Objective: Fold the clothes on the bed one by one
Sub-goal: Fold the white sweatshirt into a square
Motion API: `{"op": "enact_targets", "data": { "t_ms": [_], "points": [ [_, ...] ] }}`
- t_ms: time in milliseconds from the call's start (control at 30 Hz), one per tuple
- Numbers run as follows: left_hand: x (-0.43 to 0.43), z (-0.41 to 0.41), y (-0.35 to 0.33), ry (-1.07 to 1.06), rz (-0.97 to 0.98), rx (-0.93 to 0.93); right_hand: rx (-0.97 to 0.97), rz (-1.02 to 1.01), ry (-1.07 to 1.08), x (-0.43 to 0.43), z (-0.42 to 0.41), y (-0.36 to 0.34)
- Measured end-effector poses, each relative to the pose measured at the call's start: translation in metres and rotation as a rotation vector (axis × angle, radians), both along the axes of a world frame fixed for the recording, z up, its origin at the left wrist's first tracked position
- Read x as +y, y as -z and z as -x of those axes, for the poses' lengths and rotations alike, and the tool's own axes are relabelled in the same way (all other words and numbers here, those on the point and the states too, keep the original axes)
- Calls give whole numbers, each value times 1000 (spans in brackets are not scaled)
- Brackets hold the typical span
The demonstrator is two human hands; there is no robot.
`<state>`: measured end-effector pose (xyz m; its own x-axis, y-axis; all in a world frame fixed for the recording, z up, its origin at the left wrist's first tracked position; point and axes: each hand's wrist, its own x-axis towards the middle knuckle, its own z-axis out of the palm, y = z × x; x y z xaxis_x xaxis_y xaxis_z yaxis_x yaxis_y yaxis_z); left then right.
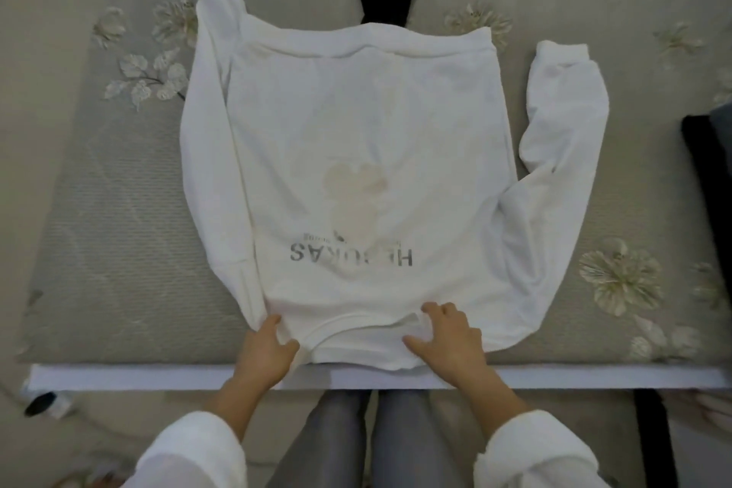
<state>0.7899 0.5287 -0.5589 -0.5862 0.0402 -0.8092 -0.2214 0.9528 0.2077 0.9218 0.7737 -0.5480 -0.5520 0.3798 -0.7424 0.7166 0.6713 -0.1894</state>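
The white sweatshirt [356,154] lay flat on the bed [119,210], collar nearest, stretching lengthwise straight away from both hands. Now the left hand [269,347] pinched the near shoulder; the right hand [449,339] pressed down, fingers spread, closer to the sprawled sleeve [562,139].

Dim, flat indoor light with soft, faint shadows and no glare. The whole frame is slightly soft, blurring further toward the corners. Wide-angle distortion bows the bed [119,210] at its edges.
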Motion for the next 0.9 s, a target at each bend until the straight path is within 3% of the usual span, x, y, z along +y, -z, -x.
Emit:
{"op": "enact_targets", "data": {
  "t_ms": [100, 167, 267, 333, 433, 500, 600, 733, 900],
  "points": [
    [-1, -1, 6, -71, 47, 103, 28, -92, -269, -10, -6, 5],
    [-6, -2, 4, -77, 68, 119, -32, 22, -390, -11, -19, 9],
    [-11, -2, -1, 19, 111, -6, -162, 264, -105, 2, -33, 10],
    [-4, 1, -8, 73, 158, -108, -39, 302, 115, 18, -28, 5],
    [32, 11, -20, 238, 219, -195, 174, 204, 391, 62, -14, -2],
    [71, 13, -22, 368, 191, -116, 305, 112, 599, 98, -8, -9],
    [143, 1, -16, 390, -74, 141, 424, -1, 873, 156, -12, -8],
    [237, -27, 4, 521, -311, 290, 428, -95, 1047, 224, -17, 7],
    [308, -67, 43, 756, -202, 155, 397, -54, 1037, 284, -5, 33]
  ]
}}
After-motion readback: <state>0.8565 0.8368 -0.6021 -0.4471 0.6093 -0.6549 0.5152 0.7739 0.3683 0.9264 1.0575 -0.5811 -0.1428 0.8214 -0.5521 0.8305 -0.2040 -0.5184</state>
